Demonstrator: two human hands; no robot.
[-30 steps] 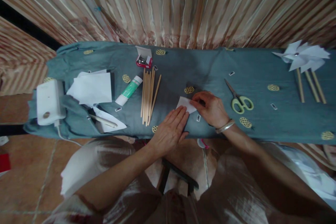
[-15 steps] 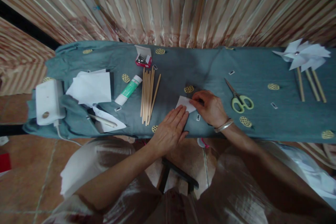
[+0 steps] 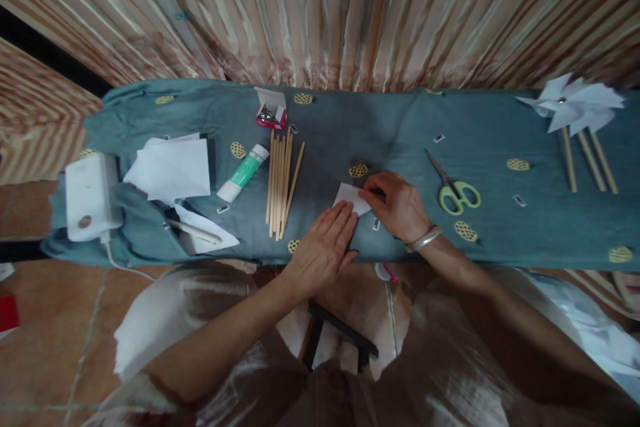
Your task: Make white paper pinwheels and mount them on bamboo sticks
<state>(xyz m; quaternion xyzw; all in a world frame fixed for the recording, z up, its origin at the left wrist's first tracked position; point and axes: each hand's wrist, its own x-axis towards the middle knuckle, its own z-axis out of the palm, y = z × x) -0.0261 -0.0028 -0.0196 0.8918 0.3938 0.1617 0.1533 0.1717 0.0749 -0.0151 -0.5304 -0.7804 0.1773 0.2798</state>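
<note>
No text legible. Printed labels (image 3: 520,200) on the tablecloth (image 3: 490,127), one just beside the right hand (image 3: 397,207) gripping paper (image 3: 346,194), are too small to read.

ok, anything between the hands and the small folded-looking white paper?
Nothing visible. The left hand lies with its fingers on the white paper; the right hand touches its right end. The wooden sticks and scissors lie off to either side.

White paper (image 3: 346,194); green-handled scissors (image 3: 451,185); teal cloth (image 3: 500,227); striped curtain (image 3: 340,20)
</note>
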